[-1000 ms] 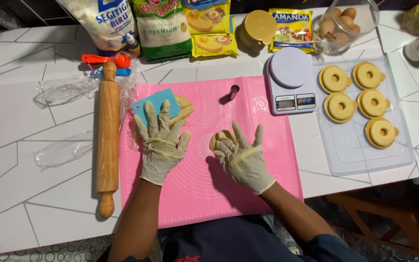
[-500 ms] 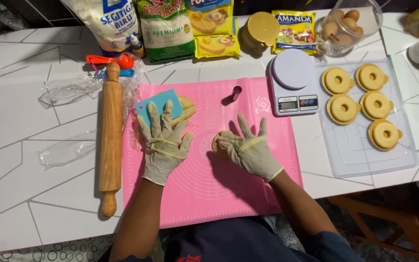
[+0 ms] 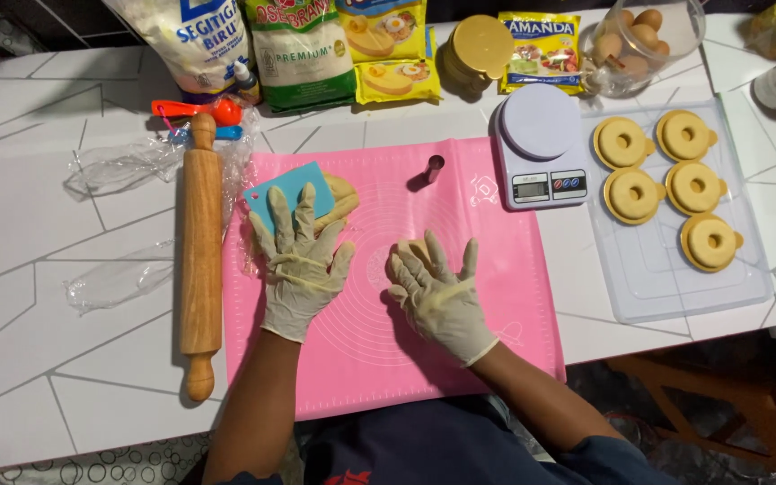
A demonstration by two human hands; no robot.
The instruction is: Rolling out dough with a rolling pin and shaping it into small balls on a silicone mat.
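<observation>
Both of my hands wear pale gloves and lie flat on a pink silicone mat [image 3: 460, 359]. My left hand [image 3: 303, 260] rests with fingers spread on a lump of yellow dough [image 3: 341, 196]. Its fingertips overlap a light blue plastic scraper [image 3: 282, 190]. My right hand [image 3: 437, 292] presses palm-down in the middle of the mat, fingers apart. A small piece of dough [image 3: 406, 249] peeks out under its fingers; most of it is hidden.
A wooden rolling pin [image 3: 201, 260] lies left of the mat beside crumpled plastic wrap [image 3: 119, 166]. A small metal cutter [image 3: 434, 168] and a kitchen scale [image 3: 541, 144] stand behind. On the right, a clear tray [image 3: 675, 287] holds several ring doughnuts [image 3: 632, 194]. Bags [image 3: 303, 49] and an egg jar [image 3: 644, 31] line the back.
My right hand slid slightly away over the small dough piece, then back toward me. My left hand stayed on the dough lump.
</observation>
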